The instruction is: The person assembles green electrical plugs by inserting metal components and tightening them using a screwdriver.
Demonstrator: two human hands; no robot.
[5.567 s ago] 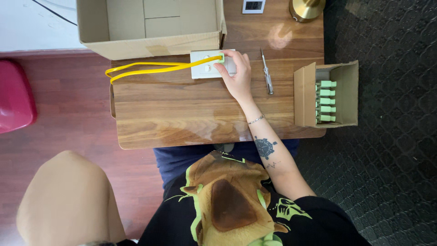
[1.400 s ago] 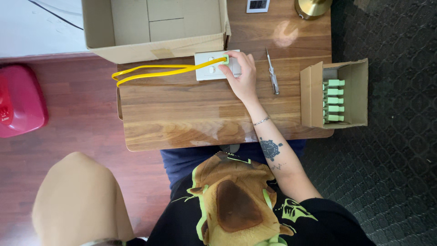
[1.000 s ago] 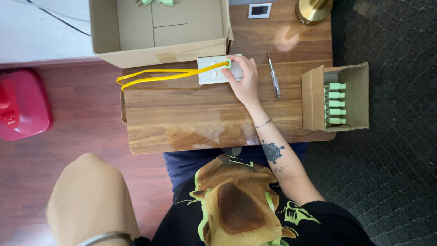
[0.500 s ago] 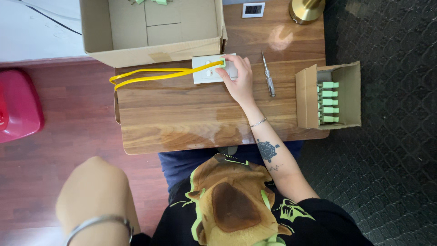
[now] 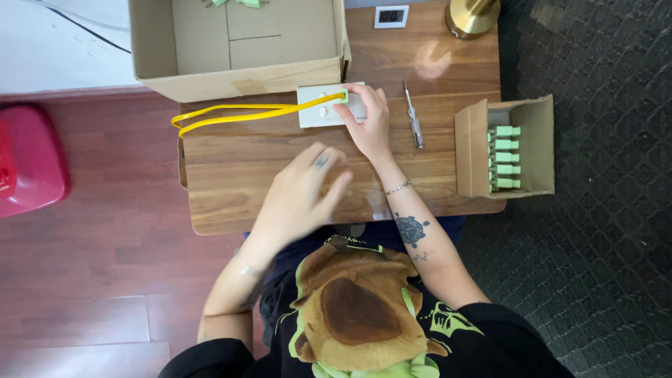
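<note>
The left hand has just come in over the table, fingers open, blurred. The right hand stays gripping the white plate, where the yellow cable plugs in.

- A small wooden bench with a warm brown grain and rounded corners stands in the middle of the view.
- Reddish-brown wooden floor planks lie to its left and below it.
- A dark carpet with a lattice pattern covers the right side.
- A red rounded seat sits on the floor at the left edge.
- A white surface fills the top left corner.
- The brass base of a lamp stands at the bench's far edge, with a bright glint on the wood beside it.
</note>
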